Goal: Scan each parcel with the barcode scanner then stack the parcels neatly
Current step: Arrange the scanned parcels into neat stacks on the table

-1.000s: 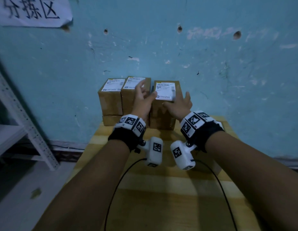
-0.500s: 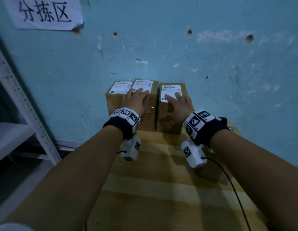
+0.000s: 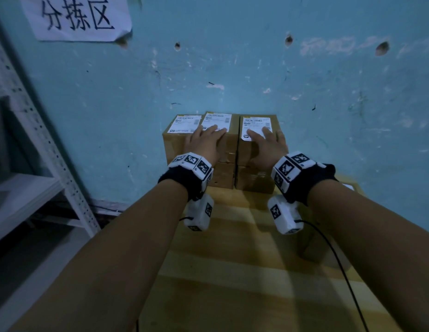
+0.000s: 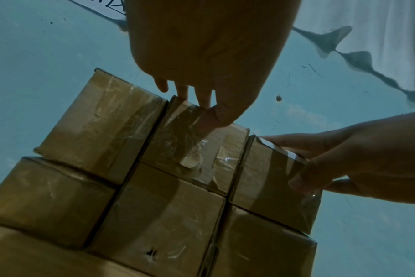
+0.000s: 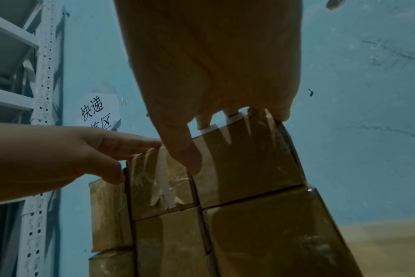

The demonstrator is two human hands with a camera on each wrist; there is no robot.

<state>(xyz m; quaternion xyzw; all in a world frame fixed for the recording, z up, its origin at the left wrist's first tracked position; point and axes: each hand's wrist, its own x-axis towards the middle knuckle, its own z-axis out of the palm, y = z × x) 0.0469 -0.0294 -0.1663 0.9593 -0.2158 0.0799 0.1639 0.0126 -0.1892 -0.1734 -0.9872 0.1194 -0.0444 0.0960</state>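
Six brown cardboard parcels stand against the blue wall, three across and two high, at the far end of the wooden table (image 3: 232, 271). My left hand (image 3: 203, 142) lies flat on the top middle parcel (image 3: 229, 146), with its fingers straight over the white label and its thumb on the front face (image 4: 209, 120). My right hand (image 3: 266, 144) lies the same way on the top right parcel (image 3: 247, 154), fingers on its label. The top left parcel (image 3: 175, 144) is untouched. No scanner is in view.
A white perforated metal shelf rack (image 3: 40, 140) stands left of the table. A paper sign (image 3: 76, 17) hangs on the wall above. A dim box shape (image 3: 311, 245) sits half hidden under my right forearm. Cables trail from both wrist cameras.
A second ago both hands were raised beside the top parcels, the left between middle and right. They came down flat onto the tops, and the right column now sits close against the middle one.
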